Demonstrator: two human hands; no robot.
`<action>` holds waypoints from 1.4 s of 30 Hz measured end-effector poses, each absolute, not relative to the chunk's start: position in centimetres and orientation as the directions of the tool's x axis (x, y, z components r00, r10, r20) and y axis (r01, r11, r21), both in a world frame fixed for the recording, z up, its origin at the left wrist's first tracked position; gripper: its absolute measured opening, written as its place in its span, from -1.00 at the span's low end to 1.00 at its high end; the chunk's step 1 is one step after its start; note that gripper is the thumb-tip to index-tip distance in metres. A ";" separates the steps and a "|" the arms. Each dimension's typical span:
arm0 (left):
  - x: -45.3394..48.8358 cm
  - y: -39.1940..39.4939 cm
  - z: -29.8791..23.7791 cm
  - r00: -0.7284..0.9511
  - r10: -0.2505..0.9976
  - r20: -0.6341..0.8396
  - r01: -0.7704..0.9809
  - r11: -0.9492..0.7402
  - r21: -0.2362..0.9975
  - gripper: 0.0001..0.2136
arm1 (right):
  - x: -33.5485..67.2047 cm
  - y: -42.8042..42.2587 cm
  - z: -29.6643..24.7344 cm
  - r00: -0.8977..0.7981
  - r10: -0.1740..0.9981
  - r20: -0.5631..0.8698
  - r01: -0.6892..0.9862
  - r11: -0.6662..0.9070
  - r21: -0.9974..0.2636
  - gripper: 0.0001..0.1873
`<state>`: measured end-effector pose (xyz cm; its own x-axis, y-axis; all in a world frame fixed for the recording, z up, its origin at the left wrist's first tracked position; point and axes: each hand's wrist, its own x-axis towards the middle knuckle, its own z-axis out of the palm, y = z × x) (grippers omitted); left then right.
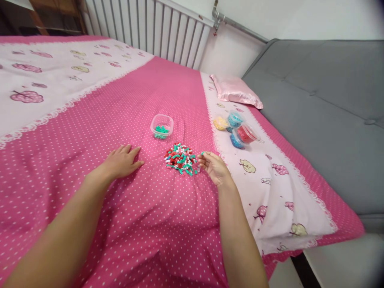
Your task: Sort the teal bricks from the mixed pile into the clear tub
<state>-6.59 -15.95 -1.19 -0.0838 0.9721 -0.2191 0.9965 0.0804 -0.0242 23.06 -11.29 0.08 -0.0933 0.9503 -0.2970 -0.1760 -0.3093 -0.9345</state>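
A small pile of red, green and white beads (181,159) lies on the pink dotted bedsheet (156,224). My right hand (215,167) rests at the pile's right edge, palm up, with a green bead pinched at its fingertips. My left hand (122,161) lies flat on the sheet to the left of the pile, fingers together, holding nothing. Just beyond the pile stands a clear open plastic tub (162,126) with green beads in it.
Several small tubs of yellow, teal, blue and red beads (237,129) sit on the pale strip at the right. A pink satin pillow (235,91) lies behind them. A grey sofa (324,116) borders the bed's right side; a radiator (156,28) stands at the back.
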 end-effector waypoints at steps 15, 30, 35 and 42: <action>-6.7 -15.9 -1.4 -0.075 0.974 -0.213 0.997 0.074 -0.016 -0.39 | 22.9 -11.4 1.2 -0.329 0.855 -0.400 -0.571 -0.518 -0.637 -0.73; -6.8 -15.8 -1.4 -0.077 0.972 -0.220 0.997 0.074 -0.021 -0.38 | 23.8 -10.8 -0.7 0.052 0.980 -0.191 -0.023 -0.190 -0.982 -0.82; -6.8 -15.9 -1.3 -0.077 0.973 -0.216 0.997 0.075 -0.020 -0.38 | 24.0 -10.2 -2.6 0.105 0.993 0.046 0.584 -0.024 -0.811 -0.79; -6.9 -15.8 -1.5 -0.072 0.974 -0.214 0.997 0.070 -0.020 -0.38 | 22.8 -10.5 -2.9 0.029 0.999 0.029 0.808 -0.007 -0.589 -0.77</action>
<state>-6.91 -15.83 -1.53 -0.0723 0.9741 -0.2143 0.9974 0.0696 -0.0202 22.81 -10.48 -2.88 0.0294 0.9991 0.0290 0.8083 -0.0067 -0.5887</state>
